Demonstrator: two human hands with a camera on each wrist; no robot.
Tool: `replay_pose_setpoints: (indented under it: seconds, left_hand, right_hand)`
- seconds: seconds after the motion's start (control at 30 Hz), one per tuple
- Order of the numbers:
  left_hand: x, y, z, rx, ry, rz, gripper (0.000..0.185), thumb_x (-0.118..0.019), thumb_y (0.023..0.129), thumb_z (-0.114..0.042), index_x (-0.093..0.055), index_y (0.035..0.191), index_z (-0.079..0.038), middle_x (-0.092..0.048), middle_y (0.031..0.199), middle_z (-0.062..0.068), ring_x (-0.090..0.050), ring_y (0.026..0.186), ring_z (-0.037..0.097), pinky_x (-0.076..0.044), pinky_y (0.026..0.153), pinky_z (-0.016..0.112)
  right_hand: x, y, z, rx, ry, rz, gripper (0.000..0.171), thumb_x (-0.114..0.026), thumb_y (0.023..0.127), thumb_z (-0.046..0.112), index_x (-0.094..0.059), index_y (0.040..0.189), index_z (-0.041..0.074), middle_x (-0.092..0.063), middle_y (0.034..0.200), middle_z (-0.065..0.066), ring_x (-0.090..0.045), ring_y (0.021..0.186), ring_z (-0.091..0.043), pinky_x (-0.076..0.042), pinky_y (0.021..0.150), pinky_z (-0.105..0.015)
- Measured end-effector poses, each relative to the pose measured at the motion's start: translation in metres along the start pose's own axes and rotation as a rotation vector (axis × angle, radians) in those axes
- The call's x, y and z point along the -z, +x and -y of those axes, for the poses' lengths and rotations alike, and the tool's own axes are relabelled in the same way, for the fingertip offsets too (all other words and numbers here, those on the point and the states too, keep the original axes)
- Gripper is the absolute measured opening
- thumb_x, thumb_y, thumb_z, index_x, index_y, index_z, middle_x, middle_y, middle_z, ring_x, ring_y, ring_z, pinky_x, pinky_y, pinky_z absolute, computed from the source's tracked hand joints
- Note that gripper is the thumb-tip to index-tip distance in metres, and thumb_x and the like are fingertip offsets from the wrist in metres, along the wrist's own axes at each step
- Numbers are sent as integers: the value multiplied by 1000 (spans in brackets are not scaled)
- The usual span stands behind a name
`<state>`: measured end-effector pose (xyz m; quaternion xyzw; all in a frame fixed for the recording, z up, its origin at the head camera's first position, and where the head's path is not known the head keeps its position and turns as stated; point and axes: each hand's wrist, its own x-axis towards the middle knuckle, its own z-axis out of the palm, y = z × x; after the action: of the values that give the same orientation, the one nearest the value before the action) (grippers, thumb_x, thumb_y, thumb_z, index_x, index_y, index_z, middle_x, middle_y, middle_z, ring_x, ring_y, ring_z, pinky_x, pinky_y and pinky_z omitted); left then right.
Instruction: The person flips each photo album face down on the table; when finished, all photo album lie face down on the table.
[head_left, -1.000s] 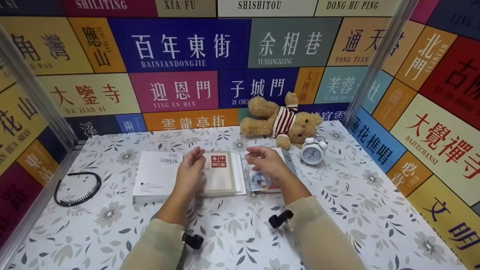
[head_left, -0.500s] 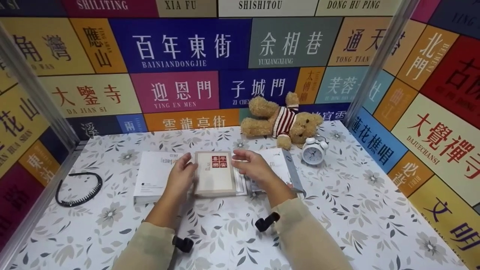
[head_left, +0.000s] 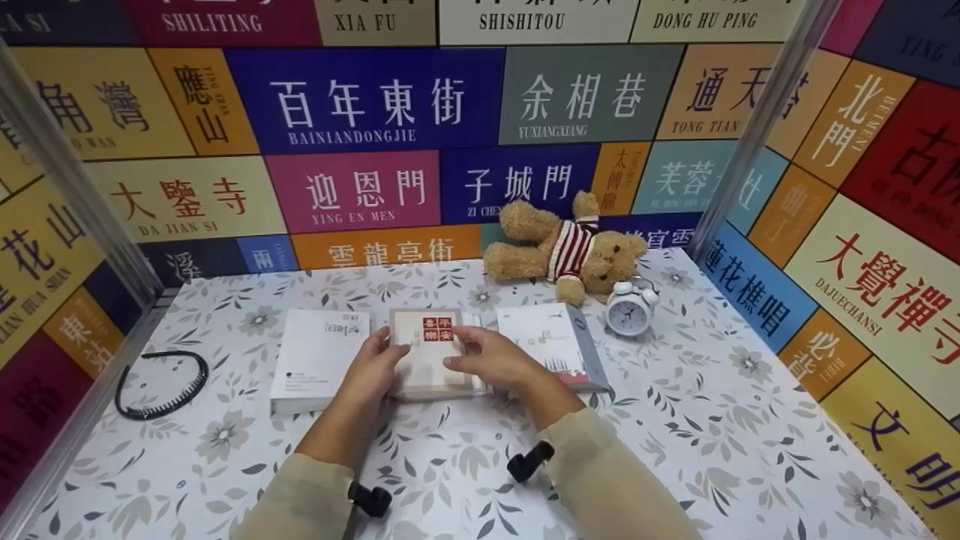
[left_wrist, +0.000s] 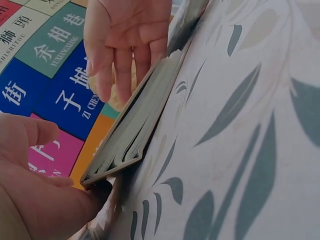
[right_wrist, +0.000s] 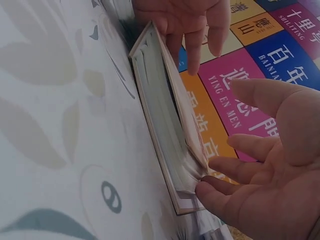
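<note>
A cream-covered book (head_left: pixel 427 375) with red character squares lies flat in the middle of the table. At its left edge is my left hand (head_left: pixel 373 365), fingers loosely bent and the thumb over the cover's side. My right hand (head_left: pixel 499 360) is at the right edge, its fingers spread and relaxed. In the right wrist view the right hand (right_wrist: pixel 265 160) has fingertips against the book's corner (right_wrist: pixel 170 120), where pages show between the covers. From the left wrist view, the left hand (left_wrist: pixel 45 185) touches the near corner of the book (left_wrist: pixel 135 125).
A white book (head_left: pixel 319 360) lies on the left, and another white book (head_left: pixel 544 341) with a grey spine on the right. Behind are a teddy bear (head_left: pixel 570 251) and a white alarm clock (head_left: pixel 628 311). A black headband (head_left: pixel 161 386) lies far left.
Both hands have moved left and down to the sides of the cream-covered book. The right hand has left the right-hand white book, which shows more fully. The view has tilted slightly.
</note>
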<state>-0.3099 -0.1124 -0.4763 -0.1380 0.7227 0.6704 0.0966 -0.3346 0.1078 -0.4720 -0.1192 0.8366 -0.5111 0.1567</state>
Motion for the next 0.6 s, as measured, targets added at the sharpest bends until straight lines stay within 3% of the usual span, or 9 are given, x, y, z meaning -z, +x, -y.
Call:
replay_pose_setpoints:
  seconds: [0.23, 0.43, 0.6]
  left_hand:
    - [1, -4, -4, -2, -6, 2, 72, -56, 95, -31, -21, 158, -22, -24, 165, 1, -19, 154, 23, -17, 126, 43]
    - [0, -11, -12, -32, -72, 30, 69, -55, 97, -27, -23, 158, -26, -23, 165, -4, -22, 153, 19, -23, 125, 41]
    - [2, -21, -21, -100, -195, 88, 60, -51, 100, -28, -27, 156, -32, -26, 163, -9, -35, 146, 19, -34, 119, 45]
  right_hand:
    - [-4, -2, 1, 1, -26, 15, 74, -74, 86, 42, -43, 150, 20, -42, 156, -4, -38, 146, -21, -28, 123, -37]
    - [-11, -9, 14, 36, -93, 71, 74, -68, 89, 50, -40, 152, 25, -39, 158, 0, -35, 148, -20, -27, 123, -37]
    - [-19, -16, 27, 95, -113, 88, 75, -59, 91, 59, -35, 154, 28, -37, 159, 4, -32, 148, -20, -28, 123, -39]
